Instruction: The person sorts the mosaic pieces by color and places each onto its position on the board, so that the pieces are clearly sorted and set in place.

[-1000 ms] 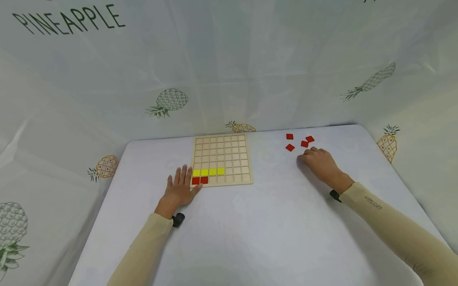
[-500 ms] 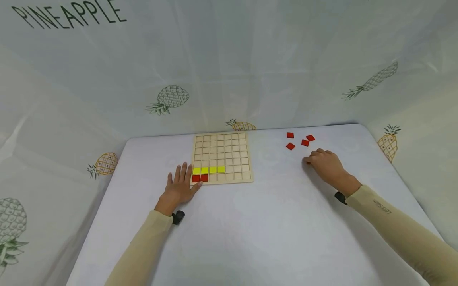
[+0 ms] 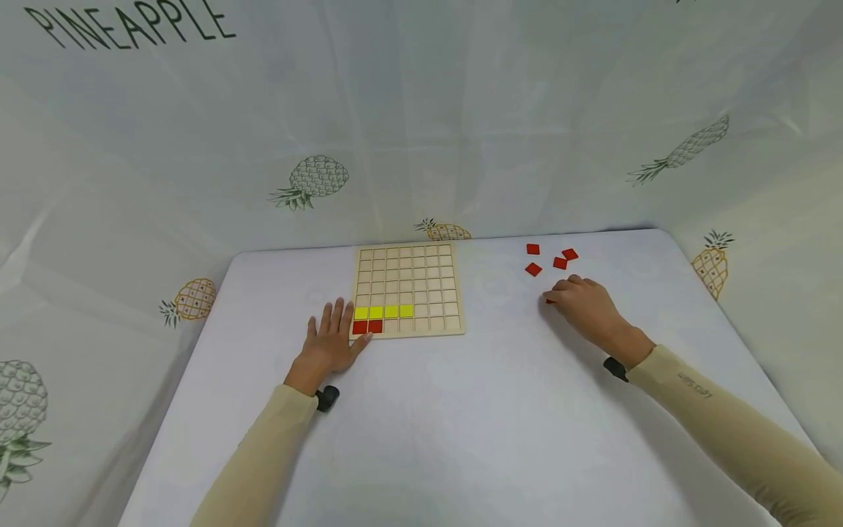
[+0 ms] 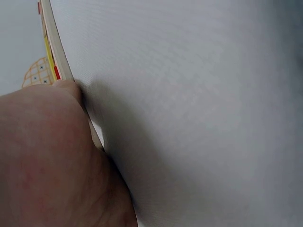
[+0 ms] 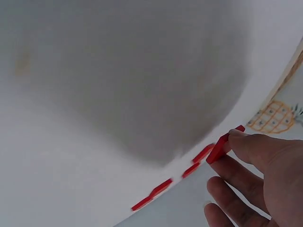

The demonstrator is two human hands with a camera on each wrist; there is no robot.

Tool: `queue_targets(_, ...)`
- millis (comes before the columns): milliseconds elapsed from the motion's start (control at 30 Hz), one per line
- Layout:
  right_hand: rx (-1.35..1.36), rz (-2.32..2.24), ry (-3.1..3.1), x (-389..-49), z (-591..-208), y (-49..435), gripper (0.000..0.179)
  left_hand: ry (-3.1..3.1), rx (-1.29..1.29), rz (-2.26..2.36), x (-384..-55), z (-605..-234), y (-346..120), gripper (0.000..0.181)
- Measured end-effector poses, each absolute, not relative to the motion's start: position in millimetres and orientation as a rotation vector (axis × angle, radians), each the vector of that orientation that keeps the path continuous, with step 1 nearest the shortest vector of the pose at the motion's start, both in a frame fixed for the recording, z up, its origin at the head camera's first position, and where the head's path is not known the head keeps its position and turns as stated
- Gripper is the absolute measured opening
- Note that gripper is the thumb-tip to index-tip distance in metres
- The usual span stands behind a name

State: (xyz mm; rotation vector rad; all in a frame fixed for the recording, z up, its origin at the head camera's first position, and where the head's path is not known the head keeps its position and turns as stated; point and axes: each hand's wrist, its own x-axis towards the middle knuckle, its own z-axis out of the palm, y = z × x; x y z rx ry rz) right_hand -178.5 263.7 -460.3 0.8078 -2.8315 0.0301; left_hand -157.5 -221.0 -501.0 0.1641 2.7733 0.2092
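Note:
My left hand [image 3: 327, 348] lies flat with fingers spread at the lower left corner of a wooden grid board [image 3: 408, 271], its thumb along the front edge. In the left wrist view, the thumb [image 4: 68, 87] meets the board's rim. Two red tiles [image 3: 367, 327] fill the left end of the board's front row, with several yellow tiles [image 3: 391, 312] in the row behind. At the right of the table, my right hand [image 3: 582, 307] pinches a red square tile [image 5: 220, 147] between thumb and fingertips, plain in the right wrist view.
Several loose red tiles [image 3: 560, 263] lie at the back right of the white table [image 3: 421, 424], just beyond my right hand. A pineapple-print cloth [image 3: 527, 146] hangs behind and beside the table.
My right hand drew a little to the right, then came back left; the red tile now peeks out at its fingertips. My left hand and the board have stayed put.

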Motion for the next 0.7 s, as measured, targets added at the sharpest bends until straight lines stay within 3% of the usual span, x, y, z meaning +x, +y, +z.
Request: queue_targets(700,1.063,0.134,-2.651,-168.1,-465.8,132.7,0.026,2.777,0.16,0.213,-154.5,-498.3,-219.7,0.091)
